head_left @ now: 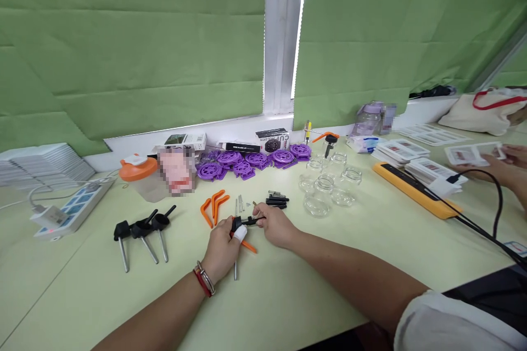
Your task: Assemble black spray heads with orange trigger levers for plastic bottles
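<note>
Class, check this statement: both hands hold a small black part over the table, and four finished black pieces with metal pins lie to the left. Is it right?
Not quite. The head view shows three finished black pieces with metal pins, not four. The rest stands: the left hand and right hand hold the small black part over the table.

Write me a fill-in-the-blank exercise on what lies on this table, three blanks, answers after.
1. Both hands, the left hand and the right hand, hold a small black part with an ____ lever under it.
2. Left of the hands lie ____ finished black pieces with metal pins.
3. By the window sits a row of ____ round discs, left of the clear glass jars.

Answers: orange; three; purple
</note>
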### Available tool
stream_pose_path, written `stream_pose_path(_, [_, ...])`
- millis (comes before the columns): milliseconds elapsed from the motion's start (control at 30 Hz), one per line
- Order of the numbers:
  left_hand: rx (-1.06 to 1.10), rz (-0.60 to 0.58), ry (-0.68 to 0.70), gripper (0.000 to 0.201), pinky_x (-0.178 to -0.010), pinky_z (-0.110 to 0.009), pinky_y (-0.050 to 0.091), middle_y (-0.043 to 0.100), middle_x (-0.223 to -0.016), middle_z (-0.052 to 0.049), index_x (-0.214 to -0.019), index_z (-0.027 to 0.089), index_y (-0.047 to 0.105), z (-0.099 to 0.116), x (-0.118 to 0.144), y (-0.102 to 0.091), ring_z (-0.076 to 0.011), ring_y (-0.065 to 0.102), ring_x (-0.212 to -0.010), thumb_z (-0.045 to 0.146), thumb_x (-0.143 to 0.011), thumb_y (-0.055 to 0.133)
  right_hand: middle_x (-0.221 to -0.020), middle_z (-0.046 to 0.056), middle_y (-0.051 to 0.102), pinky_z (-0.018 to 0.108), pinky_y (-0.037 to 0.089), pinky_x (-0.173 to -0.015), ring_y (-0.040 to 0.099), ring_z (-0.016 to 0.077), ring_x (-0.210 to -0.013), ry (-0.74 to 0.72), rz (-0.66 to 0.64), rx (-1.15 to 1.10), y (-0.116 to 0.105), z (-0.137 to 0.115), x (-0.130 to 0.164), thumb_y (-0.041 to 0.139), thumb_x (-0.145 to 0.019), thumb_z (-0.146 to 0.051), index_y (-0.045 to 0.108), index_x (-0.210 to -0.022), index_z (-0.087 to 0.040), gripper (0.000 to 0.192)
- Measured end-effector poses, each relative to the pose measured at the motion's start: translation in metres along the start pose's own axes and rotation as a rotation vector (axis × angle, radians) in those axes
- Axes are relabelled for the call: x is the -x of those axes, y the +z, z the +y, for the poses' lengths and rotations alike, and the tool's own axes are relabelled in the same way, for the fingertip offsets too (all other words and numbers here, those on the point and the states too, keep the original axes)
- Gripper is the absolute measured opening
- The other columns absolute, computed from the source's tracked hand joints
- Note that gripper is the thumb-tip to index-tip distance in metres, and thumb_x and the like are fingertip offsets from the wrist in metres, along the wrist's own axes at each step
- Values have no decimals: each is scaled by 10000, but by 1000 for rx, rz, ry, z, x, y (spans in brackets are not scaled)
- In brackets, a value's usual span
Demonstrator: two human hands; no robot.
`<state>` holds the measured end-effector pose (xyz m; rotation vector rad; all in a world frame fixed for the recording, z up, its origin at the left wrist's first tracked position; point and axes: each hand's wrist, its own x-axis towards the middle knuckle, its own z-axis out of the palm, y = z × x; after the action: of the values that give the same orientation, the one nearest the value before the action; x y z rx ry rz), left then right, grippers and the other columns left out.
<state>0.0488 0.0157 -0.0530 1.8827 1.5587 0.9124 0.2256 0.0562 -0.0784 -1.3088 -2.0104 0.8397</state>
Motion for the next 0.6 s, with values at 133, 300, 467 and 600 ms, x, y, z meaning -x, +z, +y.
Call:
stream_pose_path(133, [8,1,-23,278,-704,-357,432,567,-736,-46,-817,160,597,-1,0,1,-215,534,-705,417,-805,492,-691,-17,567,216,312,-572,481,125,-627,-9,-6,1,-1,-1,0,462,-774,-70,540,-919,-215,219])
stream_pose_path(300, [51,-4,-29,262,-712,-360,426,555,-724,-39,-807,168,591,-3,-1,1,-221,534,-722,415,-794,505,-693,-12,573,221,309,-577,488,131,-632,3,-5,24,-3,-4,1,475,-776,-75,549,-931,-215,222])
stream_pose_path(467, [47,0,-22,262,-703,-348,424,563,-761,-49,-823,164,597,-4,-1,1,-218,529,-737,405,-796,498,-699,-10,577,223,309,-582,490,131,-638,-17,-2,34,-4,-5,1,470,-777,-68,552,-958,-216,248])
stream_pose_path(600, [50,3,-24,261,-702,-339,422,576,-762,-46,-834,163,605,-3,0,1,-211,530,-726,398,-796,500,-700,-8,578,222,310,-580,492,131,-637,-20,1,38,-2,-2,0,475,-786,-82,554,-979,-214,247])
